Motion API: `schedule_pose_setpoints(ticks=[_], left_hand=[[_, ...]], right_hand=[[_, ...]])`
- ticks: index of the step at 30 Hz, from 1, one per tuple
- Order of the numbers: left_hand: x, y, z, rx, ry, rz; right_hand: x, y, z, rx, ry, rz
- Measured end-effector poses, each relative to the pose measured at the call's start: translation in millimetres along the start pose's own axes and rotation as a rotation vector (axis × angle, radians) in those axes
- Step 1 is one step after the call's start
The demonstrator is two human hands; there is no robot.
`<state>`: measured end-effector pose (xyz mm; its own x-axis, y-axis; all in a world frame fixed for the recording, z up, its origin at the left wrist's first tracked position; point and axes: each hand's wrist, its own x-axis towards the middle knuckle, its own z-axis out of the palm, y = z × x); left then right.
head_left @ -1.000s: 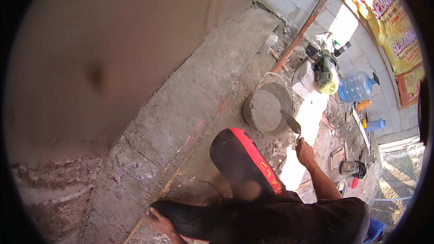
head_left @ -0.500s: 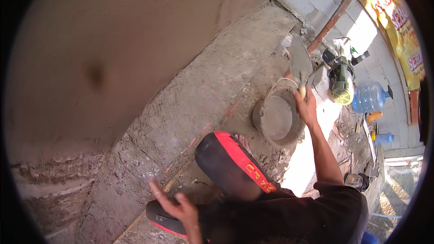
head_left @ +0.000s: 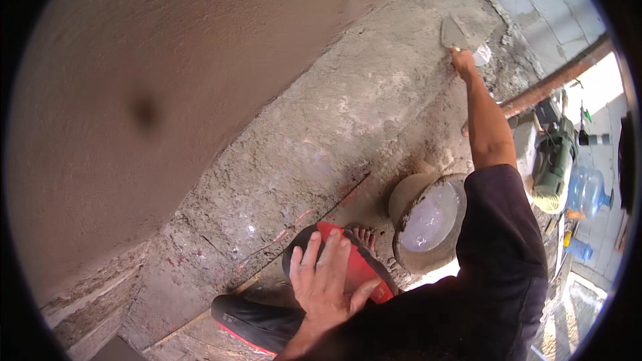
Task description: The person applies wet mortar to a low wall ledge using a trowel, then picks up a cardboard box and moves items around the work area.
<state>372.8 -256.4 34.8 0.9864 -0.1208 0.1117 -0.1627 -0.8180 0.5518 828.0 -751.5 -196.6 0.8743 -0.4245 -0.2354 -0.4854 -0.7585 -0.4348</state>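
My right hand is stretched out to the upper right and grips the handle of a metal trowel, whose blade lies against the rough grey wall. My left hand hangs open with fingers spread, low in the picture, above my foot in a red and black sandal. A round pan of wet grey mortar stands on the ground just right of that foot, below my right arm.
Smooth brown plaster covers the wall's left part. A rusty pipe runs at the upper right. A green power tool and a large clear water bottle lie at the right, with a second sandal below.
My right hand lifted the trowel from the mortar pan up to the wall. My left hand rose from beside the lower sandal and spread open.
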Motion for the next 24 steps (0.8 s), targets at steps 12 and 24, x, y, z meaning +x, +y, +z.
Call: schedule_pose_setpoints(ticks=[12, 24], left_hand=[[50, 6, 22, 0.041, 0.004, -0.092], [61, 15, 24, 0.027, -0.042, -0.141]], right_hand=[[-163, -57, 16, -0.480, -0.240, -0.592], [88, -79, 11, -0.162, -0.119, -0.219]])
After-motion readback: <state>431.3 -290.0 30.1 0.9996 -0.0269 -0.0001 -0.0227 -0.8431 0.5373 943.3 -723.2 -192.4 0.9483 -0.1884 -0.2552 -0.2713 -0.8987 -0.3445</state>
